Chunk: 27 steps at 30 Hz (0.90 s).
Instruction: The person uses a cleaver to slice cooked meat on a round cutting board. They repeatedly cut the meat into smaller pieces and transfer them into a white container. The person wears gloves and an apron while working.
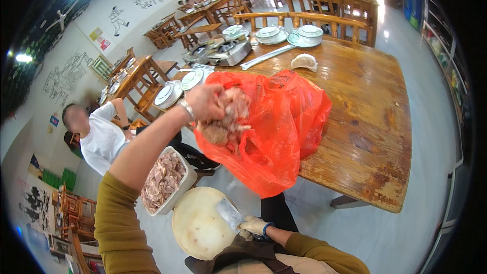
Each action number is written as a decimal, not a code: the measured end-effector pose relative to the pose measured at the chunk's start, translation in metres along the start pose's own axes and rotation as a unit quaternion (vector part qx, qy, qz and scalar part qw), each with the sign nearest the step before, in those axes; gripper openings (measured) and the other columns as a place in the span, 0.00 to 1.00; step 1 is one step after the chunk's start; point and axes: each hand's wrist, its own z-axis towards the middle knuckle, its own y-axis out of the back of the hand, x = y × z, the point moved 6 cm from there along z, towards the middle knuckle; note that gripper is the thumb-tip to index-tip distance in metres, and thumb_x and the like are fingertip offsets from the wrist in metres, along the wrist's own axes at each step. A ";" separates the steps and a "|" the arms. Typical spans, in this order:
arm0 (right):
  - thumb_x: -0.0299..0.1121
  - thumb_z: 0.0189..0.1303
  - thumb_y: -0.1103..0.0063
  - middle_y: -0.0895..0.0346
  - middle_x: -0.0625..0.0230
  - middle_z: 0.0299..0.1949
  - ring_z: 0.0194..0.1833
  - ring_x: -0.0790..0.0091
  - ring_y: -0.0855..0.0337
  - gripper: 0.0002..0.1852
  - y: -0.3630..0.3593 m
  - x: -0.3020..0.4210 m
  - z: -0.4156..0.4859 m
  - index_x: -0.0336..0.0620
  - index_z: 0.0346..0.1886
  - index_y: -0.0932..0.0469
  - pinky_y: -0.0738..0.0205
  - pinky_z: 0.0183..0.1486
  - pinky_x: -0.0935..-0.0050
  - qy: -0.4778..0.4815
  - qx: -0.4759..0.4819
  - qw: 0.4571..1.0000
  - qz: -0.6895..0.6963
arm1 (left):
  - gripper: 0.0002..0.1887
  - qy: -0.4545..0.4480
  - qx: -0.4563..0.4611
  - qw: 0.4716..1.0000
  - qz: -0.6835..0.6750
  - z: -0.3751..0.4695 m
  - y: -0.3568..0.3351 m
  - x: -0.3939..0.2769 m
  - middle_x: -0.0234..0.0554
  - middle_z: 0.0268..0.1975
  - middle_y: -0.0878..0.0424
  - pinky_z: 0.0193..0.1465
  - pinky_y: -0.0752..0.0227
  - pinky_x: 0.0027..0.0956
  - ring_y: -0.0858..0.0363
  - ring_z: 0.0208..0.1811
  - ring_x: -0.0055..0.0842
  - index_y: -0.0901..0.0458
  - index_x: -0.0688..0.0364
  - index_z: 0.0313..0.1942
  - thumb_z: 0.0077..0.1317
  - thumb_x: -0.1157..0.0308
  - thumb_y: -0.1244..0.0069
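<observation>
My left hand [205, 102], blurred and with a silver bracelet at the wrist, grips raw meat [230, 118] over the mouth of a red plastic bag [274, 129]. Part of the bag hangs over the edge of the wooden table [365, 121]. In a light-coloured glove, my right hand [253, 226] holds a cleaver [229, 214] by the handle. Its wide blade lies over the right side of a round cutting board [201, 220] in front of me. Left of the board, a white tub [188, 182] is filled with chopped raw meat [163, 182].
A seated person [102, 137] in a white shirt is on the left, beyond the tub. Wrapped dish sets [272, 34], a portable gas stove [230, 51] and a pale crescent-shaped piece [304, 62] are on the table. Wooden benches [327, 21] stand behind it.
</observation>
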 end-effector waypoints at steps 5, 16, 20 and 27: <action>0.33 0.70 0.38 0.20 0.59 0.26 0.22 0.63 0.20 0.13 -0.027 0.024 -0.032 0.31 0.46 0.24 0.27 0.22 0.60 0.011 -0.042 0.993 -0.111 | 0.10 0.031 -0.106 0.947 -0.303 -0.005 0.082 0.012 0.20 0.24 0.23 0.28 0.32 0.22 0.29 0.27 0.08 0.20 0.61 0.32 0.53 0.76 0.34; 0.28 0.71 0.44 0.32 0.64 0.21 0.18 0.69 0.32 0.06 -0.038 0.034 -0.060 0.35 0.42 0.28 0.40 0.19 0.63 -0.017 -0.018 0.999 0.024 | 0.10 0.080 -0.305 0.877 -0.362 -0.117 0.208 0.028 0.31 0.31 0.14 0.33 0.22 0.24 0.18 0.30 0.15 0.13 0.63 0.36 0.58 0.70 0.31; 0.24 0.72 0.48 0.35 0.65 0.21 0.18 0.71 0.36 0.03 -0.033 0.018 -0.042 0.38 0.41 0.32 0.46 0.20 0.66 -0.080 0.029 0.981 0.175 | 0.10 0.150 -0.309 0.903 -0.260 -0.196 0.203 0.056 0.32 0.33 0.15 0.34 0.23 0.23 0.19 0.31 0.15 0.16 0.65 0.41 0.61 0.72 0.35; 0.25 0.70 0.45 0.22 0.49 0.25 0.18 0.55 0.20 0.08 -0.008 0.044 -0.039 0.30 0.47 0.29 0.25 0.17 0.54 0.057 -0.107 0.992 -0.039 | 0.11 0.175 -0.377 0.903 0.112 -0.321 0.046 0.061 0.44 0.34 0.16 0.42 0.21 0.38 0.15 0.36 0.37 0.17 0.59 0.35 0.51 0.70 0.36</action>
